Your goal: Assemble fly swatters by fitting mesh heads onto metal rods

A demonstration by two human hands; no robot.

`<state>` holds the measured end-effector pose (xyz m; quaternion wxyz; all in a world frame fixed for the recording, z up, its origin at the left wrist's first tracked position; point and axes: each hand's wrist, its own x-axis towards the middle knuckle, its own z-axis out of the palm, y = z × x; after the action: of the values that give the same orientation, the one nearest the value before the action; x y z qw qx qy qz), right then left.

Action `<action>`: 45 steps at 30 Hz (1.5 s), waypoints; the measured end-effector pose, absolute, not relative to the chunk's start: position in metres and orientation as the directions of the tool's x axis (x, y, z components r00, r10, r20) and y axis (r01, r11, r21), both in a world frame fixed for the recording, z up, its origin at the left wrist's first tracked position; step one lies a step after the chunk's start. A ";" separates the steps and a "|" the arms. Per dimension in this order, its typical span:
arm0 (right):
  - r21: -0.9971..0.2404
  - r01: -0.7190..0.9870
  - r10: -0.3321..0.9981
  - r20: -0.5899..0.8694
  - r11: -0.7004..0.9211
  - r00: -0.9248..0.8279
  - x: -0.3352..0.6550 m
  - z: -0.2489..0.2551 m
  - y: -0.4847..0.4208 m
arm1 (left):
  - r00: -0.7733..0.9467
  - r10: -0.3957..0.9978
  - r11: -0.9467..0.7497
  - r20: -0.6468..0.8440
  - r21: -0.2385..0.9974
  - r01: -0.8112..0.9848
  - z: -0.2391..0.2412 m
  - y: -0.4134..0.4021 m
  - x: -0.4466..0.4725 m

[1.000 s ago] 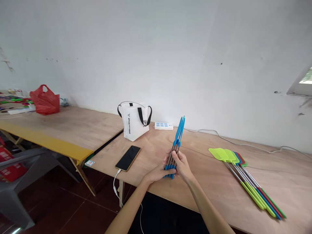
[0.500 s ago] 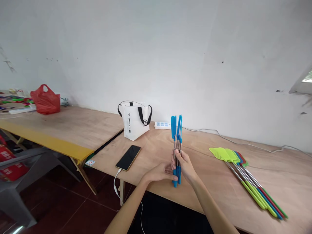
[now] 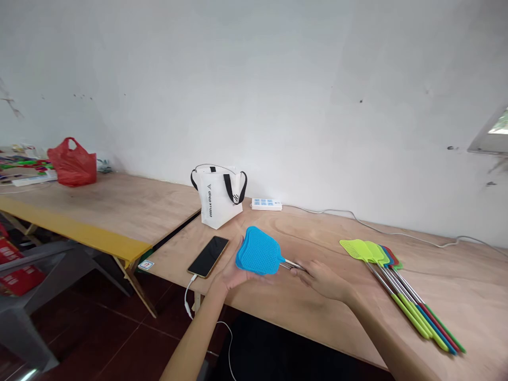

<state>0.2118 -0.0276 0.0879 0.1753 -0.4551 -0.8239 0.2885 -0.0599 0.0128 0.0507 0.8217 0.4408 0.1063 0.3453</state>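
Several blue fly swatters (image 3: pixel 260 253) are held as one stack above the near part of the table, their perforated heads pointing left. My right hand (image 3: pixel 317 278) is closed round their metal shafts; the handle ends are hidden behind it. My left hand (image 3: pixel 236 275) cups the heads from below and the left, with most of its fingers behind them. On the right of the table lies a row of other fly swatters (image 3: pixel 413 296) with yellow-green, blue, red and green parts, heads away from me.
Left of my hands lies a phone (image 3: pixel 209 256) with a white cable plugged in. Behind it stand a white bag (image 3: pixel 220 201) with black handles and a power strip (image 3: pixel 266 204). On the left table (image 3: pixel 119 206) sits a red plastic bag (image 3: pixel 74 163). A grey chair (image 3: pixel 51 275) stands at left.
The blue swatters have swung from upright to nearly flat, heads turning left. My left hand has moved from the handles to the heads; my right hand has shifted right, still on the shafts.
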 end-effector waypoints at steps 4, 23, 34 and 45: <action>-0.520 0.663 0.781 0.013 0.539 -0.625 0.219 0.080 -0.024 | 0.873 0.459 0.545 0.164 0.724 -0.423 0.044 -0.001 -0.044; -0.221 0.669 0.692 0.395 0.710 -0.605 0.212 0.054 -0.042 | 0.720 0.641 0.502 0.267 0.564 -0.656 0.068 -0.046 -0.007; -0.051 0.618 0.556 0.499 0.784 -0.665 0.186 0.081 -0.098 | 0.658 0.697 0.497 0.286 0.469 -0.730 0.081 -0.107 -0.024; 0.179 0.590 0.416 0.552 0.787 -0.723 0.195 0.104 -0.105 | 0.669 0.639 0.453 0.378 0.518 -0.725 0.075 -0.113 -0.018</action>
<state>0.1953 -0.1052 0.1037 0.2499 -0.2760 -0.9117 -0.1739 -0.0180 -0.1131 0.0746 0.8499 0.3353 -0.0642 0.4015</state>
